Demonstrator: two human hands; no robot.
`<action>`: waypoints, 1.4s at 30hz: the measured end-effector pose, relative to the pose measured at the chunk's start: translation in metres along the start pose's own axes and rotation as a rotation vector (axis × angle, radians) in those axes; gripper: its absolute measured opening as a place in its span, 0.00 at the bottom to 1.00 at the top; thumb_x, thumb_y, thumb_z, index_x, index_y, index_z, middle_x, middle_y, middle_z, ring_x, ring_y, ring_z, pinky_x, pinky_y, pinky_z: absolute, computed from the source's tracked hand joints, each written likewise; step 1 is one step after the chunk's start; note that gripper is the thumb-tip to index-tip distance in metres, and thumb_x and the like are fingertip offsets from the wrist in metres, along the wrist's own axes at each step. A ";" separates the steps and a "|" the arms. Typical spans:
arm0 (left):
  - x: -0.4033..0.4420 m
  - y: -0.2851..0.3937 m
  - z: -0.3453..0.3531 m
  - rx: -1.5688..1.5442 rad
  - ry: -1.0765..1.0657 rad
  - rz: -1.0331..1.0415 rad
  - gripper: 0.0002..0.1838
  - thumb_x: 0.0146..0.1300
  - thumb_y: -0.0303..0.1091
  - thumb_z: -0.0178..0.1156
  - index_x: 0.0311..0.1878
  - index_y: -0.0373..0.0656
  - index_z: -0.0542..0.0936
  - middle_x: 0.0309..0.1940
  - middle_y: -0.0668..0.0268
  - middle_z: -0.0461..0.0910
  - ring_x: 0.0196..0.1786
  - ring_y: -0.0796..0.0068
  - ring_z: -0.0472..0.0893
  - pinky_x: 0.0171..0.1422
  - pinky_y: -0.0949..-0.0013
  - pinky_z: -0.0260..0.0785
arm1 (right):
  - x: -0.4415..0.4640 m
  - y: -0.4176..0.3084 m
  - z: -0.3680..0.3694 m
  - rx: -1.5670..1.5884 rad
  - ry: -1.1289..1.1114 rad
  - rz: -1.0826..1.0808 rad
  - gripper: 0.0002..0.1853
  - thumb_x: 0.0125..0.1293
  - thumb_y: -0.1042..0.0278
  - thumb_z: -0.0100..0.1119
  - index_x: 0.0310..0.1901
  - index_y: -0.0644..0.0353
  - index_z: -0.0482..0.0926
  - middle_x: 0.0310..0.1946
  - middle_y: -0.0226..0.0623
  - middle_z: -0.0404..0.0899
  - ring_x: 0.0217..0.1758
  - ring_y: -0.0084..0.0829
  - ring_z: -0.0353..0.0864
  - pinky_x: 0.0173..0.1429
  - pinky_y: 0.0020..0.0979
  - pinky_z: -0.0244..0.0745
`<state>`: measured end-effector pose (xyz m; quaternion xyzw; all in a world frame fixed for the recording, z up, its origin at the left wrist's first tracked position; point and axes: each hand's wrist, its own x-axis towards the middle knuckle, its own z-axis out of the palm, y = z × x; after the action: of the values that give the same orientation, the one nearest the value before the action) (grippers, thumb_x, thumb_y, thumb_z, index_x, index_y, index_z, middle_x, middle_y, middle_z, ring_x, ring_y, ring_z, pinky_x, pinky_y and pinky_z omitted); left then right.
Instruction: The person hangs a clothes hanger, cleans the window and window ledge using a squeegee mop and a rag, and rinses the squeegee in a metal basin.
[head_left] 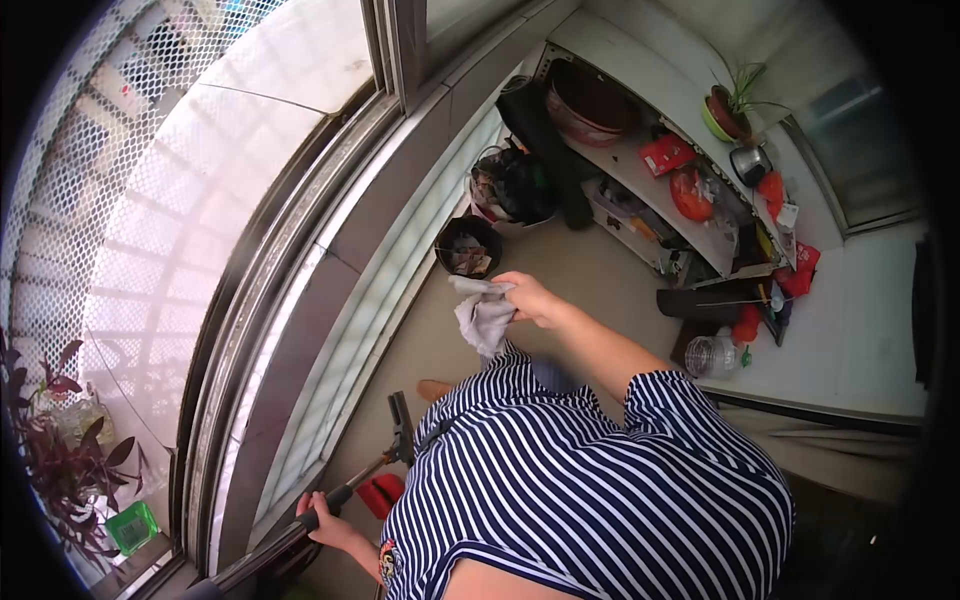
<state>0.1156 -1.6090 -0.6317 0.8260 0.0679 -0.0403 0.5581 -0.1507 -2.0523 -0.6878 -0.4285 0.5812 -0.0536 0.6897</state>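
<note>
My right hand [527, 298] is closed on a crumpled light grey cloth [485, 318], which hangs down over the floor near a small black bin. At the lower left, my left hand [325, 524] has its fingers around the dark grip of a long pole [340, 497]. The pole slants from the bottom left up to a dark bracket-like head [400, 428] beside the striped shirt. A red object [380, 494] lies just below the pole, partly hidden by the shirt.
A black bin [468, 247] and a filled bag [510, 185] stand by the wall. Shelves [655, 205] at the right hold a large pot [585, 105] and red items. A window track [290, 230] runs along the left, with a plant [70, 450] outside.
</note>
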 end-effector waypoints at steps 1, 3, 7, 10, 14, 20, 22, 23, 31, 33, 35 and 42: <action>-0.006 0.006 0.004 0.002 -0.014 0.019 0.12 0.64 0.22 0.62 0.50 0.32 0.77 0.35 0.62 0.79 0.40 0.72 0.79 0.52 0.69 0.73 | 0.002 -0.002 -0.027 0.071 0.064 0.010 0.26 0.65 0.80 0.42 0.66 0.56 0.70 0.58 0.42 0.76 0.57 0.36 0.80 0.55 0.42 0.81; -0.019 0.018 0.012 0.010 -0.025 0.051 0.13 0.64 0.22 0.62 0.51 0.31 0.77 0.36 0.62 0.80 0.40 0.73 0.79 0.51 0.70 0.73 | 0.015 -0.008 -0.086 0.204 0.177 0.005 0.29 0.64 0.81 0.43 0.68 0.57 0.65 0.59 0.42 0.75 0.58 0.37 0.80 0.58 0.44 0.80; -0.037 0.035 0.029 0.027 -0.018 0.093 0.12 0.63 0.21 0.62 0.49 0.33 0.77 0.35 0.64 0.79 0.39 0.75 0.78 0.51 0.71 0.72 | 0.044 -0.037 -0.212 0.416 0.318 -0.094 0.33 0.60 0.84 0.42 0.70 0.56 0.63 0.60 0.43 0.73 0.60 0.41 0.78 0.62 0.47 0.76; -0.055 0.055 0.041 -0.005 -0.046 0.133 0.12 0.62 0.21 0.62 0.49 0.34 0.77 0.34 0.65 0.78 0.39 0.76 0.78 0.51 0.71 0.72 | 0.059 -0.081 -0.310 0.626 0.283 -0.285 0.35 0.57 0.85 0.42 0.71 0.57 0.62 0.61 0.45 0.71 0.61 0.45 0.76 0.65 0.51 0.73; -0.083 0.086 0.054 -0.034 -0.049 0.213 0.13 0.60 0.20 0.64 0.49 0.35 0.78 0.34 0.66 0.77 0.39 0.76 0.78 0.51 0.72 0.72 | 0.059 -0.194 -0.450 1.015 0.327 -0.646 0.37 0.68 0.62 0.53 0.73 0.65 0.49 0.72 0.53 0.50 0.66 0.56 0.70 0.72 0.52 0.70; -0.118 0.127 0.073 -0.152 -0.114 0.306 0.15 0.57 0.20 0.64 0.49 0.35 0.78 0.32 0.67 0.78 0.40 0.75 0.79 0.56 0.68 0.73 | 0.073 -0.215 -0.403 0.464 0.268 -0.654 0.35 0.74 0.56 0.51 0.74 0.67 0.53 0.72 0.59 0.57 0.66 0.50 0.74 0.70 0.44 0.72; -0.132 0.142 0.077 -0.150 -0.122 0.297 0.15 0.57 0.20 0.64 0.49 0.35 0.77 0.32 0.66 0.79 0.41 0.73 0.80 0.58 0.64 0.73 | 0.075 -0.168 -0.314 0.276 0.152 -0.519 0.25 0.73 0.61 0.53 0.66 0.68 0.68 0.60 0.51 0.75 0.58 0.42 0.80 0.62 0.36 0.76; -0.134 0.143 0.076 -0.167 -0.145 0.323 0.18 0.57 0.21 0.63 0.51 0.35 0.76 0.31 0.66 0.78 0.40 0.73 0.79 0.58 0.64 0.73 | 0.061 -0.142 -0.259 0.170 0.042 -0.397 0.24 0.73 0.61 0.54 0.64 0.67 0.70 0.57 0.47 0.77 0.53 0.38 0.82 0.56 0.34 0.78; -0.168 0.210 0.054 -0.652 -0.105 0.661 0.20 0.66 0.33 0.64 0.54 0.42 0.66 0.23 0.69 0.69 0.23 0.77 0.68 0.35 0.69 0.65 | -0.042 0.014 0.047 -0.946 -0.863 -0.874 0.47 0.64 0.59 0.65 0.77 0.60 0.47 0.77 0.53 0.52 0.80 0.48 0.52 0.81 0.42 0.51; -0.174 0.224 0.022 -0.740 -0.170 0.749 0.20 0.66 0.37 0.65 0.53 0.44 0.65 0.23 0.69 0.70 0.21 0.77 0.69 0.32 0.69 0.66 | -0.062 0.026 0.086 -1.048 -0.991 -1.247 0.51 0.61 0.59 0.69 0.78 0.57 0.45 0.78 0.53 0.49 0.81 0.47 0.50 0.81 0.43 0.51; -0.185 0.240 -0.014 -0.846 -0.256 0.865 0.21 0.67 0.43 0.65 0.50 0.47 0.65 0.21 0.70 0.71 0.18 0.77 0.70 0.29 0.70 0.67 | -0.086 0.028 0.114 -1.097 -1.103 -1.267 0.52 0.60 0.58 0.70 0.78 0.56 0.44 0.77 0.51 0.52 0.80 0.48 0.53 0.80 0.44 0.52; -0.215 0.259 -0.141 -1.064 -0.448 1.023 0.17 0.65 0.35 0.67 0.47 0.43 0.68 0.20 0.70 0.70 0.19 0.80 0.69 0.32 0.76 0.67 | -0.151 0.060 0.164 -0.854 -1.176 -1.106 0.29 0.59 0.70 0.62 0.64 0.42 0.74 0.36 0.39 0.83 0.39 0.42 0.83 0.47 0.41 0.78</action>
<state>-0.0576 -1.5880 -0.3108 0.3471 -0.4267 0.0948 0.8297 -0.0852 -1.8421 -0.6199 -0.8232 -0.1817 0.0700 0.5333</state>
